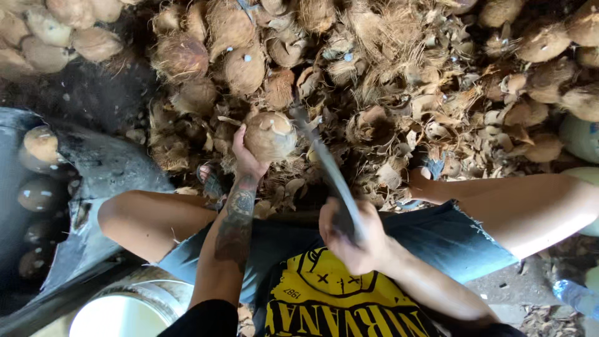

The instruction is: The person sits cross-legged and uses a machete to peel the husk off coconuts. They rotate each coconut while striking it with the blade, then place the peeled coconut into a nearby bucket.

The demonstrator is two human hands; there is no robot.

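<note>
**Seated person holds a coconut and a long blade over a heap of husks**

Seen from above, looking down at a seated person's lap and bare knees. At far left, several peeled coconuts (41,145) lie in a dark curved trough (106,168). Below it, at the bottom edge, is the rim of a white bucket (118,312).

The left hand (246,156), on a tattooed forearm, is raised in front of the knees. Its fingers are wrapped around the back of a partly husked coconut (270,136), gripping it from the left side, so the nut sits in the air just above the ground litter, near the middle of the view.

Just right of the coconut runs a long blade (327,168), blurred, slanting from beside the nut down to the right hand (352,237). That hand's fingers are closed tight around the handle, close to the lap.

Behind and to the right, the ground is covered with a heap of brown husk scraps (399,81) and unpeeled coconuts (181,57). At lower right lies a clear plastic bottle (574,296).
</note>
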